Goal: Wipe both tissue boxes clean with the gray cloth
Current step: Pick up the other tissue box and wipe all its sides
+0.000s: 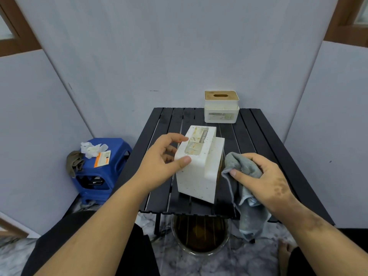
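A white speckled tissue box [196, 170] stands tipped on its side in the middle of the black slatted table [256, 136], its labelled face turned up. My left hand [165, 156] grips its left upper edge, thumb on the near face and fingers at the far side. My right hand [264, 176] holds the bunched gray cloth [247, 196] against the box's right side; the cloth's tail hangs over the table's front edge. A second white tissue box [221, 108] with a wooden slotted lid stands upright at the table's far edge.
A blue plastic stool [117, 156] stands left of the table, carrying crumpled tissues [90, 149], an orange-and-white packet [102, 158] and a dark rag [74, 163]. A round bin [201, 236] sits on the marbled floor under the table's front. Gray wall panels close in on three sides.
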`<move>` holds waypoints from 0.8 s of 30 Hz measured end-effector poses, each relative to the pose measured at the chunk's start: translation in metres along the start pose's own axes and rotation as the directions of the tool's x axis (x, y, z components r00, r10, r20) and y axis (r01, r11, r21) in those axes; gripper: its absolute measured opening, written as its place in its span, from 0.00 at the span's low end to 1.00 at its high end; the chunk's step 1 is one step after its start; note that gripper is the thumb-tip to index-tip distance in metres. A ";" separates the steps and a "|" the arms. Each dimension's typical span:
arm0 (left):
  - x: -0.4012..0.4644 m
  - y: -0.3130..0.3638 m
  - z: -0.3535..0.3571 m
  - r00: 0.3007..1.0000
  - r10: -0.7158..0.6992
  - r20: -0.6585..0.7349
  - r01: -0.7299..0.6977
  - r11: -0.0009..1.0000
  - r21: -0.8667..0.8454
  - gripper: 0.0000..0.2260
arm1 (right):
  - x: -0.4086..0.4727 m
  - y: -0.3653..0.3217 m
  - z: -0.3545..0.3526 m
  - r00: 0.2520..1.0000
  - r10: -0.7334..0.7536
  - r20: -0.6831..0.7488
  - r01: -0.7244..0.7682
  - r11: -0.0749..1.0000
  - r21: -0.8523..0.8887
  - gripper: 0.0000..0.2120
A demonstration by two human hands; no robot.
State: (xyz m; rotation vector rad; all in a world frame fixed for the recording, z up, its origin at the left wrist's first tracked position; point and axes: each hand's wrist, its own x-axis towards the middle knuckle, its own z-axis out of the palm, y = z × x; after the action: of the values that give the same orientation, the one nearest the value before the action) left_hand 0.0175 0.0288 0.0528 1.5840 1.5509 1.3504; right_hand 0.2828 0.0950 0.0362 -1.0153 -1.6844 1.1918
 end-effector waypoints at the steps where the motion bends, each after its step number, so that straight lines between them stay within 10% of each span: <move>1: -0.001 -0.001 0.000 0.999 0.038 0.021 -0.038 0.999 0.035 0.22 | 0.000 -0.001 0.000 0.999 -0.026 -0.025 0.026 1.000 -0.005 0.13; 17: -0.005 -0.014 0.016 0.978 0.209 0.026 -0.210 0.973 0.091 0.15 | 0.036 -0.011 0.018 0.961 -0.228 0.158 0.273 0.873 -0.404 0.09; 24: -0.005 -0.015 0.014 0.977 0.211 0.001 -0.209 0.969 0.129 0.13 | 0.037 -0.018 0.006 0.928 -0.130 0.348 0.192 0.970 -0.149 0.15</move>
State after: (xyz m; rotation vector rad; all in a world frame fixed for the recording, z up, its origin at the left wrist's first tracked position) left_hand 0.0247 0.0310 0.0330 1.8671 1.5395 1.3972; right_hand 0.2620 0.1234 0.0585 -0.7884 -2.1345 1.1668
